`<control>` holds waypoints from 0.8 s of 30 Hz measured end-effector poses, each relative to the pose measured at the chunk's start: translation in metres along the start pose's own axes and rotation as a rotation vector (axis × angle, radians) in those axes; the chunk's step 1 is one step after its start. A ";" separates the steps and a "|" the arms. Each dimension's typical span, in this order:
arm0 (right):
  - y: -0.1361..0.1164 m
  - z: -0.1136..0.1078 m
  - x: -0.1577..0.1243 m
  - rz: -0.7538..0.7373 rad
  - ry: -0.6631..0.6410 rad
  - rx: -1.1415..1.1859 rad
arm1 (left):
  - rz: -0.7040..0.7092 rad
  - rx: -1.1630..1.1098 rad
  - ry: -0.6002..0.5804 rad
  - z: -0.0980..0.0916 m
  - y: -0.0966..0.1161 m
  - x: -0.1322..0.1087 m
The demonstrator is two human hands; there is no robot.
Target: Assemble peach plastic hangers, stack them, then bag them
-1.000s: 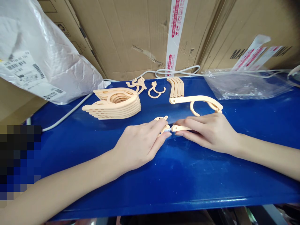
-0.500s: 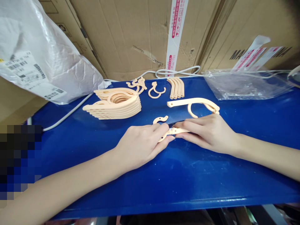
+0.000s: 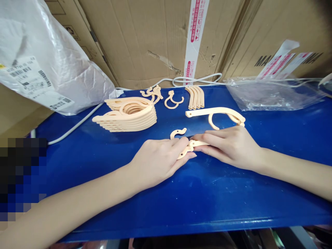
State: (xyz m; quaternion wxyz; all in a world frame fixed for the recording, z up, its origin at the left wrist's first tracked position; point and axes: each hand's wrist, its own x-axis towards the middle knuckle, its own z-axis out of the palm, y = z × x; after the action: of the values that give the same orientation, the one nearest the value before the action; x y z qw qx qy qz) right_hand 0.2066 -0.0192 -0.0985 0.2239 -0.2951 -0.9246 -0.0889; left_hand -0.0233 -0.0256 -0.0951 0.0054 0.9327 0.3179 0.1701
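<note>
My left hand [image 3: 160, 159] is closed around a cream plastic hanger hook [image 3: 177, 132]. The curved tip shows beyond the fingers, and its lower end sticks out by the thumb. My right hand [image 3: 233, 147] pinches the end of a cream hanger arm [image 3: 199, 143]. Between the fingertips the two ends touch; whether they are joined, I cannot tell. Just past my right hand lies another long curved hanger arm [image 3: 215, 111] with a round curved piece [image 3: 212, 121] beneath it. The knuckles hide how these link to the held arm.
On the blue table [image 3: 181, 200], a stack of folded hanger bodies [image 3: 132, 119] stands at left. Behind are loose hooks [image 3: 154, 92], one more hook [image 3: 173, 101] and several curved arms [image 3: 195, 97]. A clear plastic bag [image 3: 272, 93], white parcel [image 3: 64, 69], cable [image 3: 75, 126] and cardboard boxes [image 3: 145, 38] surround them.
The hook's lower end has shifted slightly against the arm's end, and its joint sits a little differently. My left hand has moved slightly right. The far hanger arm has slid slightly right.
</note>
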 end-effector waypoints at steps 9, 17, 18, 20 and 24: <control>-0.002 0.000 0.001 -0.057 0.037 -0.062 | -0.081 -0.112 0.017 0.002 -0.001 -0.001; 0.000 0.000 0.001 -0.082 0.046 -0.072 | -0.079 -0.022 -0.058 -0.002 0.003 0.003; -0.001 0.000 0.001 -0.081 0.048 -0.076 | -0.074 -0.013 -0.067 -0.003 0.003 0.003; -0.001 0.000 0.001 -0.080 0.056 -0.087 | -0.057 0.021 -0.068 -0.003 0.004 0.003; -0.002 -0.001 0.000 -0.096 0.071 -0.108 | -0.022 0.160 -0.071 0.000 0.004 0.002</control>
State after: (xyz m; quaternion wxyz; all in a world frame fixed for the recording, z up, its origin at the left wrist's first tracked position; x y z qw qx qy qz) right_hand 0.2060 -0.0207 -0.0981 0.2357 -0.2588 -0.9230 -0.1598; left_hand -0.0193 -0.0277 -0.0940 -0.0562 0.9322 0.3401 0.1108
